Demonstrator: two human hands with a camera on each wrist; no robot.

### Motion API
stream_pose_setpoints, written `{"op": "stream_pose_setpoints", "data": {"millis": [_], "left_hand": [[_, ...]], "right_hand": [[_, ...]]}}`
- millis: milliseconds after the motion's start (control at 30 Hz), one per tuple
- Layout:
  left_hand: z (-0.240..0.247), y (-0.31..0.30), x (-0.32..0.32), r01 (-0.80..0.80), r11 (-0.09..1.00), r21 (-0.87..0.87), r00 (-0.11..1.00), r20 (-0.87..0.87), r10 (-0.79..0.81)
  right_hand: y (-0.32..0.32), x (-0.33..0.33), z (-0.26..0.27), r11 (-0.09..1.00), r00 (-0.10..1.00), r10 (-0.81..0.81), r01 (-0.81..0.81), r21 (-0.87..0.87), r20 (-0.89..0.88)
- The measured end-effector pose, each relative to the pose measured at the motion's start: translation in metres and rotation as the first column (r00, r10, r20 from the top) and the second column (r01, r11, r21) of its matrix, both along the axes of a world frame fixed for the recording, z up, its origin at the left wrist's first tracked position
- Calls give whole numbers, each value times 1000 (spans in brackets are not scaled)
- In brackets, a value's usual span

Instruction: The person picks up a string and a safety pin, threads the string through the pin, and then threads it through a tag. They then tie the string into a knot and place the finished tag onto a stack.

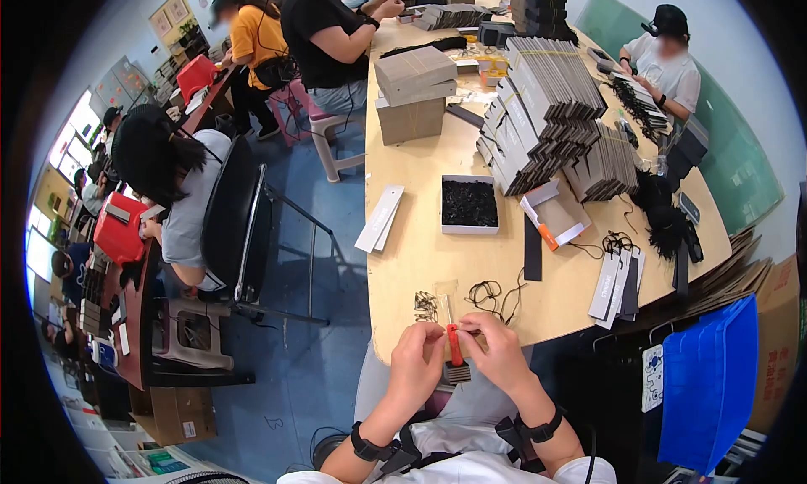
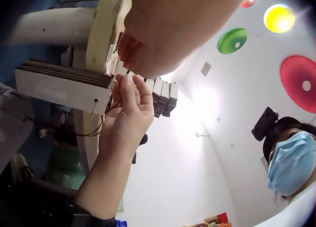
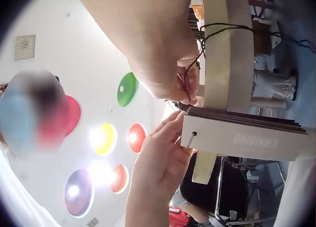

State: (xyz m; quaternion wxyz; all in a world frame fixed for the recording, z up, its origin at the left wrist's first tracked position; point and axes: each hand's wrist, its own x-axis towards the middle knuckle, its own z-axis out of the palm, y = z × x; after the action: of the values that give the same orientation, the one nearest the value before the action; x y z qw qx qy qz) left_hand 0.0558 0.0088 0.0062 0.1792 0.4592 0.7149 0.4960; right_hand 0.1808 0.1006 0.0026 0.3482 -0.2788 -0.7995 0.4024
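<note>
A stack of card tags, printed "ORIGINALS" and with a thin pin through the corner hole, stands below my fingertips. Past the table's front edge in the head view, a red strip shows over it between my hands. My right hand pinches a thin black cord that loops from its fingertips. Close against it, my left hand has thumb and fingers curled in a pinch on the cord by the stack's top edge. Its fingertips are partly hidden in both wrist views.
On the table are a box of black bits, an open white box, tall piles of grey tags and loose cords. Corded tags lie at right. A blue bin stands beside the table; other people sit around.
</note>
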Motion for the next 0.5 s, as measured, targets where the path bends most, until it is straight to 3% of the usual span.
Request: {"op": "stream_pose_setpoints", "data": {"millis": [500], "left_hand": [[7, -3, 0, 80, 996, 45, 992, -105, -75]], "right_hand": [[6, 7, 7, 979, 993, 119, -118, -167, -3]]}}
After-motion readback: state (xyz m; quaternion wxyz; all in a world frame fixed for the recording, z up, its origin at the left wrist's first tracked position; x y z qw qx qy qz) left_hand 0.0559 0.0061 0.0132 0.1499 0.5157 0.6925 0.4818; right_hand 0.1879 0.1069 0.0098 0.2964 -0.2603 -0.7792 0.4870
